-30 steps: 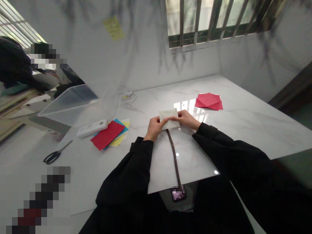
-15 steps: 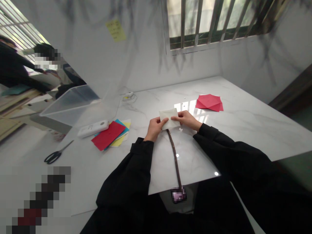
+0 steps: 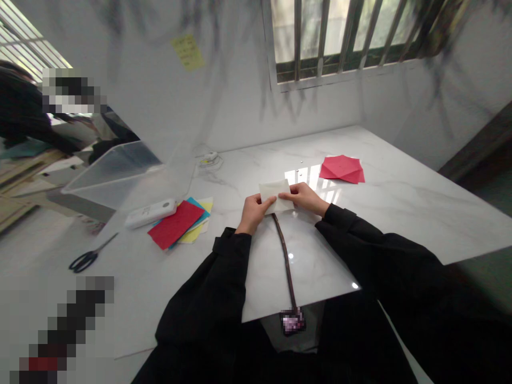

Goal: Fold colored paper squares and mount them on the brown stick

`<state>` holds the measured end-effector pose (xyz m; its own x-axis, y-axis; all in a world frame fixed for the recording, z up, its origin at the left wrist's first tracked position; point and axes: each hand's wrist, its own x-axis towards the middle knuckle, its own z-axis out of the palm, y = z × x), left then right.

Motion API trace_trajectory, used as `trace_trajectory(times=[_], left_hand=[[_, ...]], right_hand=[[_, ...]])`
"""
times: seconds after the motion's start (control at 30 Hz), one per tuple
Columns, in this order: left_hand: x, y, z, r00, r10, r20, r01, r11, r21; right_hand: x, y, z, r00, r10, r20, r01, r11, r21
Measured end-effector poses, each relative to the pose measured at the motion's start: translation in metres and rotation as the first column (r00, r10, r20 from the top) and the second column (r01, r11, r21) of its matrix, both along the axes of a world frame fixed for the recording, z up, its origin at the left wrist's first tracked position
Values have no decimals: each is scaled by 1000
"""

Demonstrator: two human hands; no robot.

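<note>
A folded cream-white sheet of paper (image 3: 275, 193) is held just above the white marble table (image 3: 400, 202) in front of me. My left hand (image 3: 253, 210) pinches its lower left corner, thumb on top. From the right, my right hand (image 3: 304, 196) pinches the sheet's right edge. Both hands are closed on the sheet. A dark lanyard strap (image 3: 285, 256) hangs from my chest and runs under the paper.
A stack of red, blue and yellow paper sheets (image 3: 179, 223) lies left of my hands, with a white remote-like device (image 3: 150, 212) beside it. Black scissors (image 3: 87, 257) lie further left. Folded red paper (image 3: 342, 169) sits at the right. A clear plastic bin (image 3: 116, 173) stands behind. Another person is at far left.
My right fingers have slid a little left along the sheet's edge. Otherwise the hands and paper keep their place; only the view shifts slightly.
</note>
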<state>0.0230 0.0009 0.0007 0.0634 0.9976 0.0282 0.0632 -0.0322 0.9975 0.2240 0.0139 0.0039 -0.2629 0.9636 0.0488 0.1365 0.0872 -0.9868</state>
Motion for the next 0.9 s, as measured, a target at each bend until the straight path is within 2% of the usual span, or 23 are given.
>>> trace_trajectory(times=[0.17, 0.3, 0.63, 0.77, 0.83, 0.9], left_hand=[[1, 1, -2, 999, 16, -35, -15, 999, 28], [2, 1, -1, 1000, -20, -22, 21, 998, 51], [1, -3, 3, 999, -44, -11, 44, 999, 23], [1, -1, 2, 999, -14, -29, 15, 999, 33], [0, 0, 0, 1000, 11, -13, -11, 999, 35], [0, 2, -2, 999, 38, 22, -39, 999, 35]], right_hand=[[1, 2, 0, 999, 32, 7, -32, 999, 20], [2, 1, 2, 1000, 3, 19, -3, 999, 34], [3, 0, 3, 997, -7, 73, 3, 998, 61], [5, 1, 4, 995, 21, 102, -31, 995, 92], [10, 4, 5, 990, -26, 139, 4, 988, 154], [18, 11, 2, 965, -182, 190, 127, 954, 270]])
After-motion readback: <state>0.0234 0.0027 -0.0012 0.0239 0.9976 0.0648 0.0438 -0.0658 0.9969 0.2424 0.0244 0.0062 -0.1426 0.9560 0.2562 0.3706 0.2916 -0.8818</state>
